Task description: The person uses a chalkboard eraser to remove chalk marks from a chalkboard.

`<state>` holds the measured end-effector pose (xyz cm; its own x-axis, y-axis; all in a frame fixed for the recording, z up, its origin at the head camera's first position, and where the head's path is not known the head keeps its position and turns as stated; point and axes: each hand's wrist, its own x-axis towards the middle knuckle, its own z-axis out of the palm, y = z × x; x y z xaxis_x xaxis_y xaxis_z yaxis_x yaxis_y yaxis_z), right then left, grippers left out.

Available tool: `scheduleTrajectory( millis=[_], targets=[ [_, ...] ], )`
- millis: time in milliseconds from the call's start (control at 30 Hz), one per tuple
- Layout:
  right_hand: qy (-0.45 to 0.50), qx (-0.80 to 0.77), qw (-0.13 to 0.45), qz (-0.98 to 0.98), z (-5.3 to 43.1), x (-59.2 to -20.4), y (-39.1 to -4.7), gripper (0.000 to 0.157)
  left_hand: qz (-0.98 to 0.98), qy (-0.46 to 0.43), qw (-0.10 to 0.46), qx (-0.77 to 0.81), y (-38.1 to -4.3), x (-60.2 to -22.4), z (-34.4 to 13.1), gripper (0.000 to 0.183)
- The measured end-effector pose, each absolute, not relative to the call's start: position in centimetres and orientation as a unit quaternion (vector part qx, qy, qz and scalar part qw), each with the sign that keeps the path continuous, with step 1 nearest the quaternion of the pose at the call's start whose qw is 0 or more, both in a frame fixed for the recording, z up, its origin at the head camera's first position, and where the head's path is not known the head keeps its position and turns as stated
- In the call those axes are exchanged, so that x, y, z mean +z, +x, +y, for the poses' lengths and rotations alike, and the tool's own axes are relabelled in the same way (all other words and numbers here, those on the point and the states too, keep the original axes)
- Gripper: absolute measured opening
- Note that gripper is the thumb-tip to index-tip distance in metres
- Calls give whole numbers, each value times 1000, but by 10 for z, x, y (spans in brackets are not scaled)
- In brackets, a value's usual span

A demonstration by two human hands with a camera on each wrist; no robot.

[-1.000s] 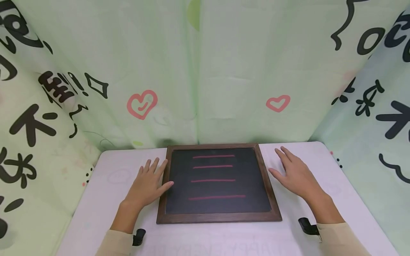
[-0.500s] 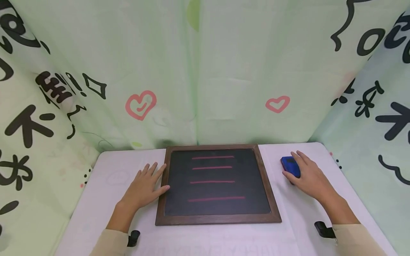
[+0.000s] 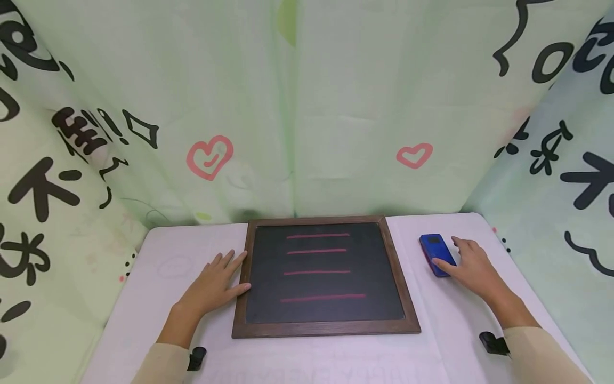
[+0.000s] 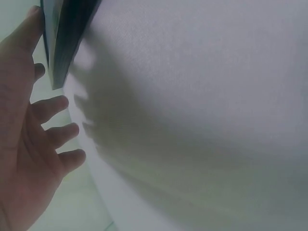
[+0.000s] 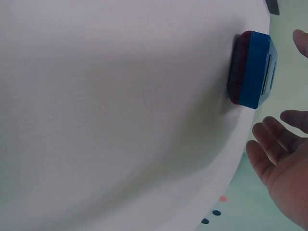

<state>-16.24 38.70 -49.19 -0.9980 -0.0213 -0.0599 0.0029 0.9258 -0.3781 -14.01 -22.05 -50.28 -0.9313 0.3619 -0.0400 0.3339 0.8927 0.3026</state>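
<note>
While the left hand [image 3: 211, 288] lies spread and empty against the left of the board [image 3: 326, 282], the right hand [image 3: 475, 269], fingers released, is beside the eraser [image 3: 437, 252], right of the board; placing it seems done, withdrawing likely called for.

White with a lilac cast, the worktop [image 3: 326, 358] has rounded far corners and faint lettering near its front. A brown-framed blackboard [image 3: 331, 285] marked with four pink lines [image 3: 322, 297] lies across its middle, towards the far edge; apart from it, on the right, a blue eraser [image 3: 434, 249] rests on its reddish pad [image 5: 239, 68].
</note>
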Motion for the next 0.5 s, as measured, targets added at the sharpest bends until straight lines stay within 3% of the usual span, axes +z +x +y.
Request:
scheduleTrajectory(
  millis=[267, 500],
  targets=[
    [42, -192, 69, 978, 381, -503, -173, 105, 968, 173, 76, 163, -140, -509, -221, 78],
    [54, -204, 77, 974, 377, -504, -173, 97, 967, 169, 83, 174, -140, -505, -220, 76]
  ],
)
